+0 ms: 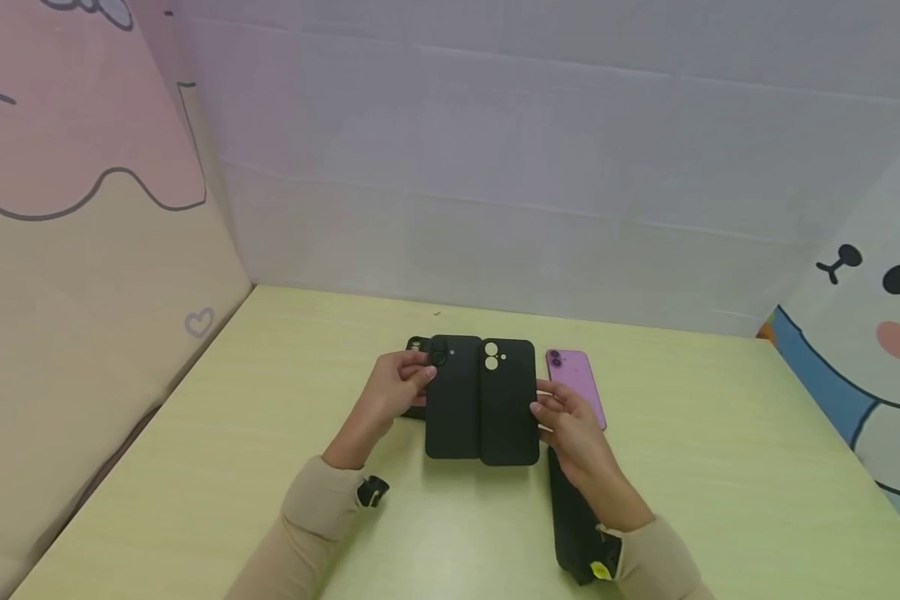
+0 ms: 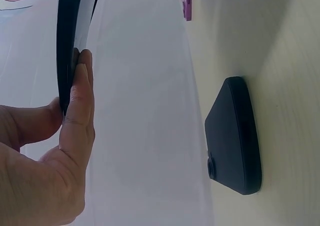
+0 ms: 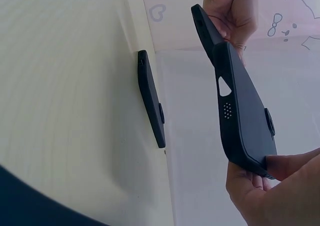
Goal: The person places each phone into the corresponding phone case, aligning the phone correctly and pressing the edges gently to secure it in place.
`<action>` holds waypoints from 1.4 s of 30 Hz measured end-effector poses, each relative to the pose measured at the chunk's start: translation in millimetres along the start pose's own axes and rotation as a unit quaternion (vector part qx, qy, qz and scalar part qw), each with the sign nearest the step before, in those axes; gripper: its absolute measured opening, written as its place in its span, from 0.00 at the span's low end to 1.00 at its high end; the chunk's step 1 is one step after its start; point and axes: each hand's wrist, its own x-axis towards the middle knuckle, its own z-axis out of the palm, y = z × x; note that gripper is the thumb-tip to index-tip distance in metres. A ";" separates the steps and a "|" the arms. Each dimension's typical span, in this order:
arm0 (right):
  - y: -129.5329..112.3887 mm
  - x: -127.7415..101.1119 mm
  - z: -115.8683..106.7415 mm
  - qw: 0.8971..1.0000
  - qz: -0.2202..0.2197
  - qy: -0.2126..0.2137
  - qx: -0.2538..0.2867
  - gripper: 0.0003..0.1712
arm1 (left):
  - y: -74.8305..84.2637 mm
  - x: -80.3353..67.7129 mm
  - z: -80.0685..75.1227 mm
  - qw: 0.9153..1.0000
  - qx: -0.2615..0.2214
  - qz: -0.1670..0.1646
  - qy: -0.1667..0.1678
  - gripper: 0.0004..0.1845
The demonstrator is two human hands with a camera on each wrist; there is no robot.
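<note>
In the head view, my left hand grips a black phone by its left edge between thumb and fingers. Its back, with dark lenses at the top left, faces me. My right hand pinches the right edge of a black phone case, whose round camera cutouts show pale table through them. Phone and case are held upright side by side, edges meeting or slightly overlapping. The right wrist view shows the case's lower end with a port opening and small speaker holes.
Behind my left hand lies another black phone-shaped item with a raised camera ring. A pink phone lies beyond my right hand. Under my right forearm is a long black object. A pale wall stands behind the table.
</note>
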 end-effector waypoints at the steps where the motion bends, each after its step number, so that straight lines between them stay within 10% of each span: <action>1: 0.2 0.0 0.2 1.000 0.000 0.001 -0.001 0.22 | 0.2 -0.1 0.6 1.000 -0.001 -0.001 -0.002 0.19; 42: 6.5 -3.2 8.8 1.000 0.012 -0.020 -0.007 0.22 | -2.6 -3.1 31.6 0.995 -0.065 -0.005 -0.070 0.15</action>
